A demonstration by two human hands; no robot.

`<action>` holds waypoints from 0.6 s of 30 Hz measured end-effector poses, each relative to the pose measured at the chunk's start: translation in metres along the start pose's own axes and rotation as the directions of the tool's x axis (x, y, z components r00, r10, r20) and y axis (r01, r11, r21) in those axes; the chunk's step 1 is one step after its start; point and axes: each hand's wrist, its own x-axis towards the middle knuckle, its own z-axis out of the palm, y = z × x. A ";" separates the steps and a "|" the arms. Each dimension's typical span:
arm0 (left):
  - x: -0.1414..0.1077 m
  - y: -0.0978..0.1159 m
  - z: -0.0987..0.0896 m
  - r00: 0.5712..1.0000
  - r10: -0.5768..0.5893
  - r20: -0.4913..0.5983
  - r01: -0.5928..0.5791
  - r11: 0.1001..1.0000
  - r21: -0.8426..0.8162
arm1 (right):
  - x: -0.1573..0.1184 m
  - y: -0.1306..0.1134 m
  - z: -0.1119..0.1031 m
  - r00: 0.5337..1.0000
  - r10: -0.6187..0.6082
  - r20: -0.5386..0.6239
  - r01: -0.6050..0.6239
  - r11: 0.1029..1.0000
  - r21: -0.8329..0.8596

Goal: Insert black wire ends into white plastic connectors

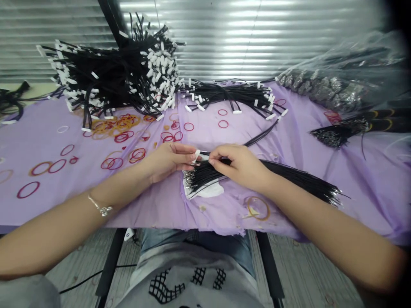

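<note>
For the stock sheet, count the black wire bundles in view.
5: back-left heap, back-centre bundle, right bundle, left-edge bundle, front bundle. The plastic bag may hide more.

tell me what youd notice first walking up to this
The big heap of black wires with white tags at the back of the lilac table cover catches the eye first. Rubber bands, mostly red, lie scattered across the cloth left of centre. In front, the left hand and right hand pinch the end of a long bundle of black wires.
</note>
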 end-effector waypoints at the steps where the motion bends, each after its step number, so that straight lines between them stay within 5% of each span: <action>1: 0.000 0.000 -0.002 1.000 -0.005 -0.001 0.005 1.000 0.026 | 0.000 -0.001 0.000 1.000 0.018 0.011 -0.018 1.000 -0.010; 10: -0.006 -0.003 -0.002 0.999 0.008 0.047 -0.005 0.998 -0.061 | -0.003 -0.010 0.002 0.972 0.237 0.000 -0.237 0.971 0.016; 18: 0.000 -0.003 -0.007 0.987 -0.014 0.160 0.020 0.999 -0.039 | -0.001 -0.012 0.001 0.949 0.314 0.020 -0.315 0.947 0.063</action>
